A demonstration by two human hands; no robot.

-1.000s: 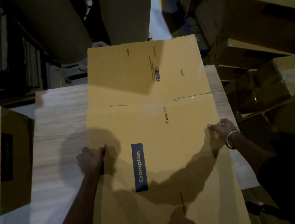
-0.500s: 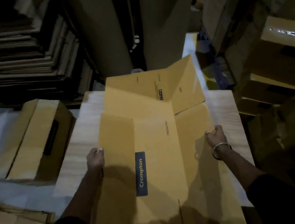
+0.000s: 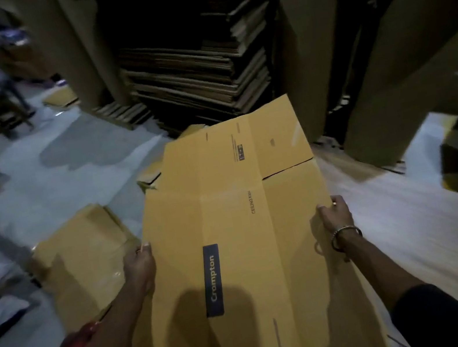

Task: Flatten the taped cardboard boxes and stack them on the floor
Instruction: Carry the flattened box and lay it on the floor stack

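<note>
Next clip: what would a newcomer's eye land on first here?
The flattened Crompton ceiling-fan box fills the centre, gripped at its side edges by the left hand and right hand. Behind it stands a dark stack of flattened cardboard; another flattened box lies on the floor, left.

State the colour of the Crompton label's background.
Dark blue label, head view.

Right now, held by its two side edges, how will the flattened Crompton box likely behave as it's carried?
The flattened Crompton box probably bends along its visible creases. The far flap, slit from the panel, may swing. It looks light: left hand and right hand grip only its edges.
</note>
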